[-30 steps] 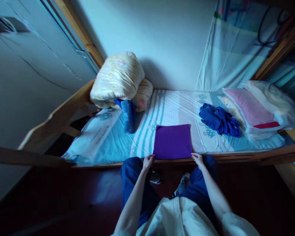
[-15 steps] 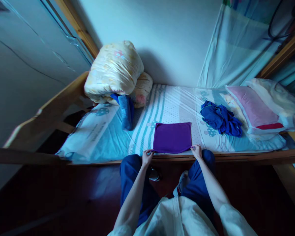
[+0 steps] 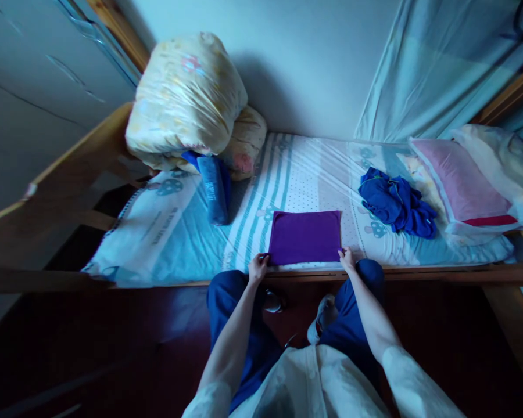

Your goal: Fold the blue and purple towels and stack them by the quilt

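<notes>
A purple cloth (image 3: 305, 237), rectangular and mostly smooth, lies flat near the front edge of the bed (image 3: 244, 244). My left hand (image 3: 258, 268) pinches its near left corner, fingers closed. At the near right corner, my right hand (image 3: 347, 258) is closed on the cloth in the same way. The cloth's far edge rests on the patterned sheet, with both far corners in sight. To the right of it lies a crumpled blue garment (image 3: 394, 202), touched by neither hand.
A folded floral quilt (image 3: 187, 98) is piled at the left, with a rolled blue item (image 3: 213, 191) against it. Pink pillow (image 3: 466, 180) and plastic-wrapped bedding (image 3: 505, 162) sit at the right. A wooden rail (image 3: 440, 277) runs along the front; a mosquito net (image 3: 401, 75) hangs behind.
The purple cloth's near edge looks straighter and lies slightly farther onto the bed, both hands still at its near corners. My view has tipped down a little.
</notes>
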Demonstrator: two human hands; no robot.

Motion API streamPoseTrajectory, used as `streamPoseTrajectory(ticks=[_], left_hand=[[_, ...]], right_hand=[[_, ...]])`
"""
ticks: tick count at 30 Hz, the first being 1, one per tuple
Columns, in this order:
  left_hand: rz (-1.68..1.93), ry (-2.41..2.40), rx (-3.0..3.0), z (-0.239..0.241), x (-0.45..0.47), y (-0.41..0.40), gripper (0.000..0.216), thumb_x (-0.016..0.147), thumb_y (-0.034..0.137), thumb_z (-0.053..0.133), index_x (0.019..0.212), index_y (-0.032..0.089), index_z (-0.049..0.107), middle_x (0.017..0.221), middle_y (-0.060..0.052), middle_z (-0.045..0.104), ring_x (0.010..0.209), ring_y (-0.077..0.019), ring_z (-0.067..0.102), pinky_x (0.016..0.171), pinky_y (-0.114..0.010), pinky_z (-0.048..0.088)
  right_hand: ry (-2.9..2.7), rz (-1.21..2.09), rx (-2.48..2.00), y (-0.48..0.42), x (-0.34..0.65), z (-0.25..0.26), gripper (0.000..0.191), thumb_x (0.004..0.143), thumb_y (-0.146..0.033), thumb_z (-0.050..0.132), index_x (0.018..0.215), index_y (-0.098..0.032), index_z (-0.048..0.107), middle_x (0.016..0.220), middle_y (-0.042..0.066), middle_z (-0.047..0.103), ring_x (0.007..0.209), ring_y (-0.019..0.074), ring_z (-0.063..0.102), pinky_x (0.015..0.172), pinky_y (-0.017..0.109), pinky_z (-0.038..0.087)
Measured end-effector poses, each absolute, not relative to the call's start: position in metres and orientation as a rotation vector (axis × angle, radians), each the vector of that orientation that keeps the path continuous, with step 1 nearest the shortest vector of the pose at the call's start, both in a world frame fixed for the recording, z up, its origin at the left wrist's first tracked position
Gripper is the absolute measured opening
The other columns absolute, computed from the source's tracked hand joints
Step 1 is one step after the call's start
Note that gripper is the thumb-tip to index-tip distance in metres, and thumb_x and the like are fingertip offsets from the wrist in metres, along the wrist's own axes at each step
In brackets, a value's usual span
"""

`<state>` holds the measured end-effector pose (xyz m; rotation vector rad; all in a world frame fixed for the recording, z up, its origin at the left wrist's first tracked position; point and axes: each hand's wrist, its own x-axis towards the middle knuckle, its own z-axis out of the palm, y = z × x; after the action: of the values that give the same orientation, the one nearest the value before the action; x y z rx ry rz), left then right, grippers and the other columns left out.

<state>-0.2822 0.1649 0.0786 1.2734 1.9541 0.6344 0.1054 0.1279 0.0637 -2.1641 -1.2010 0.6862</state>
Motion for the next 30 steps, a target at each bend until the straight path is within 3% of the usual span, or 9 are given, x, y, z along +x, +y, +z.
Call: streamPoseTrajectory(ticks=[5,18,22,25,27,30], left_hand=[[0.600,1.996,1.259,0.071,-0.284,0.165,0.021,0.081,0.036,0.061,0.084,0.018,0.072,0.072,-0.010,0.074,0.082,-0.0288,0.073,0.075,-0.035,0.053],[0.532,2.052,1.263,0.063,-0.281,0.165,0.028,0.083,0.041,0.058,0.086,0.018,0.072,0.080,-0.011,0.078,0.089,-0.0291,0.074,0.082,-0.036,0.053],[0.530,2.057,1.271,0.063,-0.278,0.165,0.028,0.084,0.042,0.058,0.087,0.017,0.070,0.083,-0.013,0.077,0.089,-0.0293,0.073,0.084,-0.037,0.053],[0.553,2.032,1.288,0.063,-0.280,0.162,0.029,0.084,0.040,0.060,0.099,0.017,0.067,0.085,-0.010,0.076,0.086,-0.0266,0.073,0.083,-0.037,0.054],[0.646,1.981,1.355,0.063,-0.283,0.156,0.035,0.084,0.039,0.060,0.112,0.017,0.063,0.094,-0.009,0.075,0.086,-0.0244,0.072,0.083,-0.038,0.055],[0.809,1.945,1.583,0.062,-0.290,0.144,0.044,0.085,0.038,0.061,0.123,0.017,0.057,0.116,-0.014,0.069,0.105,-0.0272,0.069,0.094,-0.045,0.054]], right_hand=[[-1.200,0.690,-2.180,0.127,0.105,0.054,0.008,0.079,-0.025,0.065,0.083,-0.021,0.070,0.073,0.003,0.072,0.075,0.0201,0.069,0.075,0.029,0.053],[-1.153,0.716,-2.371,0.132,0.101,0.056,0.001,0.075,-0.019,0.068,0.076,-0.019,0.069,0.068,0.001,0.070,0.068,0.0178,0.066,0.070,0.026,0.051],[-1.157,0.718,-2.412,0.132,0.096,0.063,0.004,0.078,-0.020,0.067,0.081,-0.018,0.070,0.074,0.003,0.073,0.075,0.0198,0.068,0.075,0.028,0.051],[-1.157,0.715,-2.429,0.128,0.093,0.072,0.011,0.081,-0.020,0.065,0.089,-0.016,0.070,0.082,0.007,0.075,0.083,0.0222,0.069,0.081,0.030,0.051],[-1.178,0.664,-2.422,0.122,0.091,0.080,0.018,0.084,-0.021,0.063,0.100,-0.014,0.069,0.093,0.010,0.075,0.093,0.0241,0.068,0.088,0.032,0.050],[-1.360,0.411,-2.326,0.111,0.083,0.094,0.027,0.090,-0.023,0.055,0.114,-0.014,0.066,0.114,0.016,0.072,0.111,0.0273,0.062,0.097,0.038,0.047]])
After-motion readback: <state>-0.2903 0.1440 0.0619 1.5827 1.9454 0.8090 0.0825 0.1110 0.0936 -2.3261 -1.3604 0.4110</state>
